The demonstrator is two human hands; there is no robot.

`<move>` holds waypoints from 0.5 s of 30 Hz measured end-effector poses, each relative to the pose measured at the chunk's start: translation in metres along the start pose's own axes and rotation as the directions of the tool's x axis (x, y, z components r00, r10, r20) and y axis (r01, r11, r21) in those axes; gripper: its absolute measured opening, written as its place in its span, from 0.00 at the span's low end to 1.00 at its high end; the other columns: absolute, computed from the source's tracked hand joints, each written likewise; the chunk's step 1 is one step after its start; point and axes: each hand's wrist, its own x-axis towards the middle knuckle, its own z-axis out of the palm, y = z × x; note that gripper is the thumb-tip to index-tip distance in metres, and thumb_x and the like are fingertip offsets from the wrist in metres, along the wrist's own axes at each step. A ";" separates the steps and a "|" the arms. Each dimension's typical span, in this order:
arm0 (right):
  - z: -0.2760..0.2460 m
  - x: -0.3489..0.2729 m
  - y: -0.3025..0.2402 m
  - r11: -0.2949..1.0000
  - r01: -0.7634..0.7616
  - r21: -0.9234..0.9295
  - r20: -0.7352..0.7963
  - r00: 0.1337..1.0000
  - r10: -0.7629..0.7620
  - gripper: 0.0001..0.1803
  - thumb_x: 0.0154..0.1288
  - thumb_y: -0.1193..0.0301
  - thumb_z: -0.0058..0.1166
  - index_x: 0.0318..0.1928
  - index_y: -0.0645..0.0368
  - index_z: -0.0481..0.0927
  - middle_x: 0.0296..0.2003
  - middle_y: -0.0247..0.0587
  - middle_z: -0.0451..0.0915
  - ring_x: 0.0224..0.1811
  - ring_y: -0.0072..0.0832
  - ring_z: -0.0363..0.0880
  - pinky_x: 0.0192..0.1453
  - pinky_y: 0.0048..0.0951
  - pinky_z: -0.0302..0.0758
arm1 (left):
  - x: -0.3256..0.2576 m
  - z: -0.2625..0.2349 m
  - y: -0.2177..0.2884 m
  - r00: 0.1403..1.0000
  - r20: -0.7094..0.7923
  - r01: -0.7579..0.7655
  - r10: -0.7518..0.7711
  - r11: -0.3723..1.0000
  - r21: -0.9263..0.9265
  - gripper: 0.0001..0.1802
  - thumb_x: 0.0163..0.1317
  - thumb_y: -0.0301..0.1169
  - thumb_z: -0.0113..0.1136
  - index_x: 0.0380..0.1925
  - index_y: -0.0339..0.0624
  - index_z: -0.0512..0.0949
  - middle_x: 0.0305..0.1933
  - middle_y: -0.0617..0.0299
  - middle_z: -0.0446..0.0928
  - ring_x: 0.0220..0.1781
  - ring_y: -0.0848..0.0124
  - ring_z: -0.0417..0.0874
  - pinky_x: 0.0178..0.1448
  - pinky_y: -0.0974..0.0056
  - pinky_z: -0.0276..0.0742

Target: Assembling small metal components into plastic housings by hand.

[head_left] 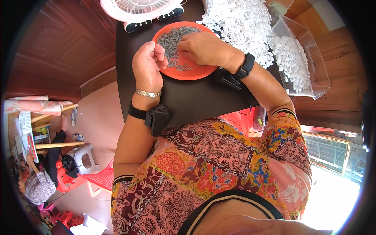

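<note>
Orange plate [196,72] on dark table [196,100], heaped with small grey pins [176,39]. Right hand [203,49] palm-down over pile, fingertips pinching into pins. Left hand [148,64] at plate's left rim, fingers curled loosely; contents hidden. White plastic pieces [244,23] heaped beyond, more in clear tray [309,58]. White fan [143,11] cut off at top.

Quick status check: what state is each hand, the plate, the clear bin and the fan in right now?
left hand: curled at the plate's edge, fingers pinched together
right hand: palm down on the grey pieces
orange plate: holds grey pieces
clear bin: open, holds white pieces
fan: lying flat; running or not, unclear
</note>
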 end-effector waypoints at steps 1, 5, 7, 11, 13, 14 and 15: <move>-0.004 -0.001 -0.009 0.998 0.025 0.062 -0.086 0.996 -0.019 0.10 0.56 0.72 0.54 0.39 0.57 0.79 0.36 0.41 0.77 0.40 0.41 0.77 0.42 0.40 0.75 | 0.000 0.000 0.000 1.000 -0.003 0.000 0.000 1.000 -0.002 0.16 0.64 0.37 0.48 0.21 0.41 0.72 0.18 0.66 0.67 0.19 0.73 0.70 0.24 0.69 0.62; 0.003 0.005 -0.018 0.985 0.167 0.048 -0.271 0.951 -0.148 0.17 0.54 0.69 0.60 0.46 0.53 0.80 0.38 0.40 0.76 0.44 0.38 0.78 0.44 0.40 0.76 | -0.001 0.002 0.000 1.000 -0.018 0.005 -0.005 1.000 -0.011 0.16 0.64 0.37 0.48 0.21 0.40 0.72 0.18 0.66 0.67 0.19 0.72 0.70 0.25 0.69 0.62; 0.001 0.006 -0.021 0.987 0.158 0.022 -0.184 0.971 -0.151 0.16 0.53 0.68 0.61 0.45 0.53 0.80 0.38 0.39 0.77 0.45 0.38 0.78 0.44 0.40 0.76 | -0.002 0.002 0.002 1.000 -0.023 -0.005 0.004 1.000 -0.027 0.16 0.64 0.37 0.48 0.21 0.40 0.72 0.19 0.66 0.67 0.19 0.72 0.70 0.25 0.69 0.62; -0.001 0.001 -0.015 0.988 0.151 -0.010 -0.086 0.985 -0.151 0.13 0.52 0.67 0.61 0.40 0.54 0.81 0.33 0.40 0.78 0.42 0.39 0.79 0.42 0.41 0.76 | -0.001 0.001 -0.001 1.000 -0.023 0.013 -0.014 0.999 -0.032 0.16 0.64 0.37 0.48 0.22 0.40 0.72 0.19 0.66 0.67 0.20 0.72 0.70 0.25 0.69 0.62; 0.000 -0.002 -0.010 0.991 0.131 0.005 -0.078 0.988 -0.131 0.12 0.53 0.68 0.60 0.39 0.55 0.81 0.31 0.41 0.78 0.40 0.40 0.79 0.41 0.41 0.75 | -0.002 0.001 -0.001 1.000 -0.021 0.007 -0.007 1.000 -0.021 0.16 0.64 0.37 0.48 0.22 0.40 0.72 0.19 0.66 0.67 0.19 0.72 0.70 0.26 0.69 0.62; 0.000 -0.004 -0.007 0.994 0.111 0.019 -0.070 0.992 -0.109 0.10 0.53 0.69 0.59 0.37 0.56 0.81 0.29 0.42 0.79 0.37 0.42 0.79 0.40 0.41 0.75 | -0.003 0.001 0.001 1.000 -0.021 0.006 -0.007 1.000 -0.020 0.16 0.64 0.37 0.48 0.22 0.40 0.72 0.19 0.66 0.67 0.19 0.72 0.70 0.26 0.69 0.62; -0.001 -0.007 -0.004 0.994 0.110 0.020 -0.069 0.992 -0.108 0.10 0.53 0.69 0.59 0.37 0.56 0.81 0.29 0.42 0.79 0.37 0.42 0.79 0.40 0.41 0.75 | -0.004 0.002 0.002 1.000 -0.017 0.025 -0.025 1.000 -0.004 0.16 0.65 0.37 0.47 0.22 0.41 0.70 0.20 0.65 0.66 0.22 0.71 0.68 0.28 0.68 0.62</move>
